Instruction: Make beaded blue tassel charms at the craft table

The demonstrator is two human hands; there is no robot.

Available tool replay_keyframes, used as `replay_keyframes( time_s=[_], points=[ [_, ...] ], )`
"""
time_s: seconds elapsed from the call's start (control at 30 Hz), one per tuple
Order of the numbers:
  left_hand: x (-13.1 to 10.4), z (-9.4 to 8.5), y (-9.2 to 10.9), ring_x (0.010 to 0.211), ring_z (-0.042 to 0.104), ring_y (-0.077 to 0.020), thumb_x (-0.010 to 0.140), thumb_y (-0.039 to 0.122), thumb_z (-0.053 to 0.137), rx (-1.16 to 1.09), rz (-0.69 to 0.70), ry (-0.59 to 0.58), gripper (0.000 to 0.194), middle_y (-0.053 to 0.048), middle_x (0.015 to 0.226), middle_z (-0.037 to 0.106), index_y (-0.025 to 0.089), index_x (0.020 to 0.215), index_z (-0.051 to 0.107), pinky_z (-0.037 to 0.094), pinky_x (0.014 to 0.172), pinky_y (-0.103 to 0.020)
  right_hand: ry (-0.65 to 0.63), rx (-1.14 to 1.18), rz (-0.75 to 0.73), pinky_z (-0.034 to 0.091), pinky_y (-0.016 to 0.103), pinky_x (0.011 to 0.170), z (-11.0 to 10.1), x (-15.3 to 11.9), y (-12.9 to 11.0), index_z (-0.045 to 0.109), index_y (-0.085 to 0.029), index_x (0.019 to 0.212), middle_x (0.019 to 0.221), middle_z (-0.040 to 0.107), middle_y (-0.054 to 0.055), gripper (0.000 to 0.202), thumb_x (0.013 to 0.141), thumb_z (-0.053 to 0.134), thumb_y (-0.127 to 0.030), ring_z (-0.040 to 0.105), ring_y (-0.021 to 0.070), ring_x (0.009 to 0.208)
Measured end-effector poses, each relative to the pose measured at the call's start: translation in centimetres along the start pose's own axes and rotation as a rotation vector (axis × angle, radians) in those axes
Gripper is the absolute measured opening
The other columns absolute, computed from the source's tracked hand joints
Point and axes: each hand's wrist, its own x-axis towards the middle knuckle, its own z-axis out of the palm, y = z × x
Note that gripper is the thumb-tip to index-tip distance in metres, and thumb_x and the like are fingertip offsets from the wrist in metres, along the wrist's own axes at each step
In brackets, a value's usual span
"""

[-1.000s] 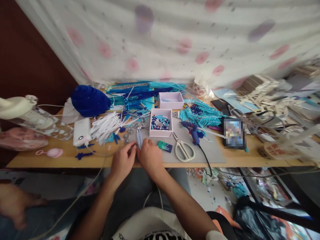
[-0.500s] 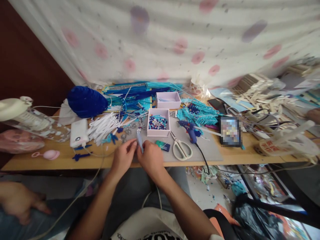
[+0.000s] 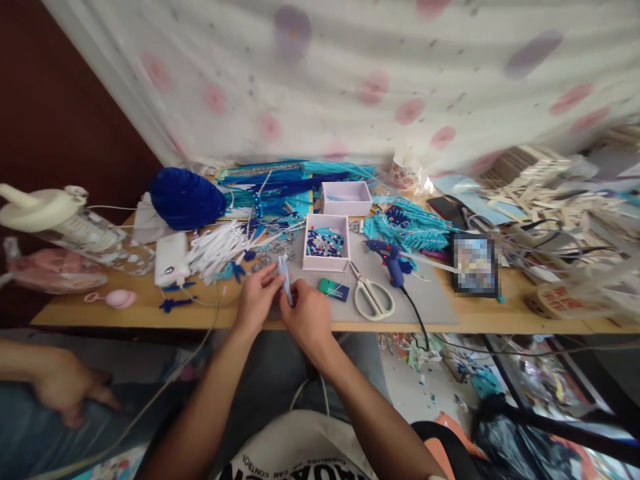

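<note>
In the head view, my right hand point(image 3: 306, 313) is closed round the lower end of a slim light blue strip-like piece point(image 3: 285, 279), which points up and away over the table's front edge. Beside it on the left, my left hand point(image 3: 260, 297) has its thumb and fingers pinched together at the piece's upper part. Its exact kind is too small to tell. Just beyond my hands stands a pale box of beads point(image 3: 325, 265), mostly blue, red and white. A green and blue card point(image 3: 333, 289) and white-handled scissors point(image 3: 373, 299) lie right of my right hand.
A blue glue gun point(image 3: 390, 260) with a black cord lies right of the scissors. White fuzzy strips point(image 3: 215, 250), a white power bank point(image 3: 171, 259) and a lidded bottle point(image 3: 90, 233) are on the left. Another person's hand point(image 3: 75, 387) rests at lower left.
The view has shifted slightly, so the table's things appear farther right. My fingers have moved a little on the light blue piece, which both hands still hold.
</note>
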Motion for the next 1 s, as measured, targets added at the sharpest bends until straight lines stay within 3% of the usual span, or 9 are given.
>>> replay_keyframes(
  time_s=[0.23, 0.43, 0.57, 0.8, 0.9, 1.0],
  points=[
    [-0.2, 0.8, 0.9, 0.075, 0.073, -0.0181, 0.081, 0.02, 0.075, -0.019, -0.101, -0.014, 0.045, -0.012, 0.101, 0.078, 0.012, 0.124, 0.065, 0.056, 0.057, -0.022, -0.017, -0.003, -0.066, 0.029, 0.027, 0.057, 0.2, -0.5, 0.9, 0.065, -0.017, 0.092, 0.083, 0.075, 0.007, 0.013, 0.093, 0.059, -0.029, 0.067, 0.0191, 0.067],
    [0.1, 1.0, 1.4, 0.072, 0.075, -0.0184, 0.084, 0.017, 0.072, -0.187, -0.183, -0.008, 0.046, -0.017, 0.113, 0.074, 0.008, 0.127, 0.059, 0.061, 0.064, -0.028, -0.041, 0.136, -0.097, 0.03, 0.026, 0.057, 0.3, -2.7, 1.4, 0.064, -0.017, 0.082, 0.07, 0.07, 0.004, 0.012, 0.089, 0.061, -0.027, 0.062, 0.0169, 0.058],
    [0.1, 1.1, 1.9, 0.069, 0.075, -0.0171, 0.088, 0.011, 0.065, -0.227, -0.232, 0.003, 0.036, -0.019, 0.112, 0.074, 0.006, 0.122, 0.058, 0.061, 0.064, -0.027, -0.014, 0.217, -0.086, 0.03, 0.025, 0.056, 0.3, -3.2, 1.8, 0.062, -0.018, 0.078, 0.064, 0.067, 0.002, 0.017, 0.09, 0.057, -0.029, 0.058, 0.0158, 0.054],
    [0.1, 0.8, 2.1, 0.07, 0.075, -0.0189, 0.091, 0.015, 0.059, -0.236, -0.25, -0.04, 0.014, -0.015, 0.1, 0.076, 0.009, 0.103, 0.063, 0.061, 0.063, -0.029, -0.023, 0.082, -0.088, 0.026, 0.027, 0.057, 0.3, -2.7, 2.0, 0.061, -0.018, 0.079, 0.068, 0.069, 0.004, 0.016, 0.091, 0.06, -0.029, 0.061, 0.0175, 0.059],
    [0.5, 0.2, 2.2, 0.072, 0.075, -0.0192, 0.091, 0.024, 0.06, -0.142, -0.241, -0.065, 0.014, -0.014, 0.099, 0.076, 0.012, 0.096, 0.065, 0.06, 0.061, -0.028, -0.033, -0.004, -0.078, 0.024, 0.028, 0.056, 0.1, -2.6, 1.9, 0.061, -0.018, 0.08, 0.071, 0.07, 0.005, 0.016, 0.093, 0.06, -0.028, 0.063, 0.0178, 0.061],
    [1.0, -0.9, 2.6, 0.063, 0.072, -0.018, 0.094, 0.031, 0.056, 0.181, -0.218, -0.032, 0.022, -0.011, 0.091, 0.076, 0.013, 0.095, 0.067, 0.056, 0.055, -0.027, -0.028, -0.064, -0.065, 0.023, 0.029, 0.056, -0.2, -2.4, 1.8, 0.061, -0.018, 0.081, 0.073, 0.071, 0.005, 0.016, 0.093, 0.061, -0.028, 0.064, 0.0181, 0.062]
  ],
)
